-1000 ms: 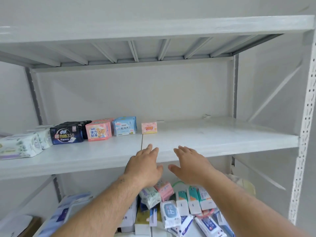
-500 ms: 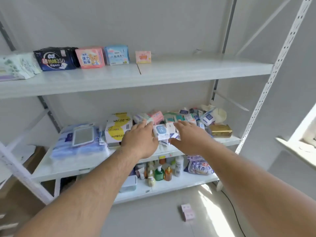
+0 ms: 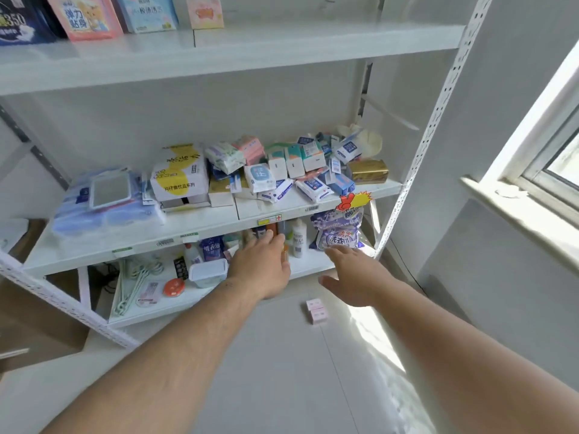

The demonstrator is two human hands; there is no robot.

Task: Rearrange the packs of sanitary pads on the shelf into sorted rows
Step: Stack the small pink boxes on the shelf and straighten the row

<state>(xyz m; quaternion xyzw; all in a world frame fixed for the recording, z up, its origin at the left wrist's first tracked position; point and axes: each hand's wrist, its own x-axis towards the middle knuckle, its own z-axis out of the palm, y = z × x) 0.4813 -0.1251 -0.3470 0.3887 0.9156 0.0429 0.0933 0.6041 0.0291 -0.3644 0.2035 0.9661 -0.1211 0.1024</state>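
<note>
Reaching forward and down, both hands are seen empty. The left hand (image 3: pixel 261 267) is held palm down with the fingers loosely spread, in front of the bottles (image 3: pixel 297 238) on the bottom shelf (image 3: pixel 150 311); whether it touches them cannot be told. The right hand (image 3: pixel 355 278) is likewise spread in an open grip, nothing held, above the floor (image 3: pixel 282 371) and near two small pink packs (image 3: pixel 317 311) lying there.

On the middle shelf (image 3: pixel 203 225) a loose heap of small packs (image 3: pixel 282 173) is piled, white, blue, teal and pink, beside a white and yellow carton (image 3: pixel 179 175) and a gold pack (image 3: pixel 369 171). On the top shelf (image 3: pixel 219 51) a row of pad packs is stood upright: a dark blue pack (image 3: pixel 22 25), a pink pack (image 3: pixel 86 15), a light blue pack (image 3: pixel 147 12) and, a little apart, a small pink and yellow pack (image 3: pixel 205 12).
</note>
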